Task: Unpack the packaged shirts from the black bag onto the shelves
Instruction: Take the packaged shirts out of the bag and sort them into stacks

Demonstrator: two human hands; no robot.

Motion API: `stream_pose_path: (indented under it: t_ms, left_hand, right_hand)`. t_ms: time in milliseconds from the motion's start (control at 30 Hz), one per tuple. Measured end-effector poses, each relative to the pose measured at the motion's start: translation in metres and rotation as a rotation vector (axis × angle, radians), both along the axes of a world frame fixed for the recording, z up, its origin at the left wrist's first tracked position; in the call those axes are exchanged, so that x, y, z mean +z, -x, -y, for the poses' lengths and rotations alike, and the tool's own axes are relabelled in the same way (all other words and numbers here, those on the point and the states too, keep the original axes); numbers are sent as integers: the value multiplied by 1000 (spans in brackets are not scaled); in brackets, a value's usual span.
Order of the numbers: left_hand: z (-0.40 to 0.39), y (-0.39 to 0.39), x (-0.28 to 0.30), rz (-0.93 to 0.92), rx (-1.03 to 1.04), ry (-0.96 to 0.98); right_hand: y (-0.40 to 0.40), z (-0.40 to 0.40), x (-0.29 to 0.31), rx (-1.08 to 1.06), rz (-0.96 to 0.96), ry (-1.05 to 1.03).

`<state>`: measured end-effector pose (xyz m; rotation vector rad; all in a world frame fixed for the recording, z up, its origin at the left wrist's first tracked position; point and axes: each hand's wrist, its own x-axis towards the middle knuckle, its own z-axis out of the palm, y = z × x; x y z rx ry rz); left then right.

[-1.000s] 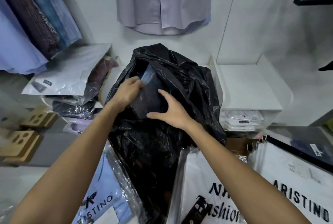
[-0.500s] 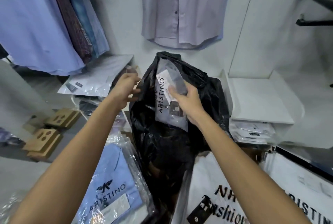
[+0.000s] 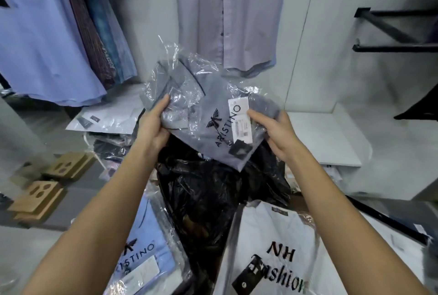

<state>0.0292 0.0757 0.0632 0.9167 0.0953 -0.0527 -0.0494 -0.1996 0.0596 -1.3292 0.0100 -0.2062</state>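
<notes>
A grey packaged shirt in clear crinkled plastic, printed ARISTINO with a white label, hangs in the air above the black bag. My left hand grips its left edge and my right hand grips its right edge beside the label. The black bag sags open below the shirt, between other packages. A white shelf stands to the right, with packaged shirts tucked under it.
A light blue packaged shirt lies at lower left and a white NH Fashion package at lower right. A stack of packaged shirts sits at left. Shirts hang on the wall. Wooden blocks lie far left.
The grey packaged shirt has come fully out of the black bag and risen. Both hands now hold it by its sides; the bag has slumped lower.
</notes>
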Motion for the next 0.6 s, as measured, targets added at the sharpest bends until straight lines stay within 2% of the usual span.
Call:
stream_pose_path:
  t_ms: [167, 300, 433, 500, 600]
  left_hand:
    - [-2, 18, 51, 248, 160, -254]
    - [-14, 38, 85, 358, 180, -380]
    - [-32, 52, 92, 349, 128, -498]
    - [-47, 58, 89, 300, 159, -549]
    - [-81, 70, 81, 220, 286, -674]
  right_hand:
    - [11, 13, -26, 96, -25, -11]
    - [14, 16, -28, 334, -22, 94]
    - [6, -41, -14, 480, -31, 295]
    - [3, -83, -7, 443, 1, 291]
    - [-2, -134, -19, 449, -69, 169]
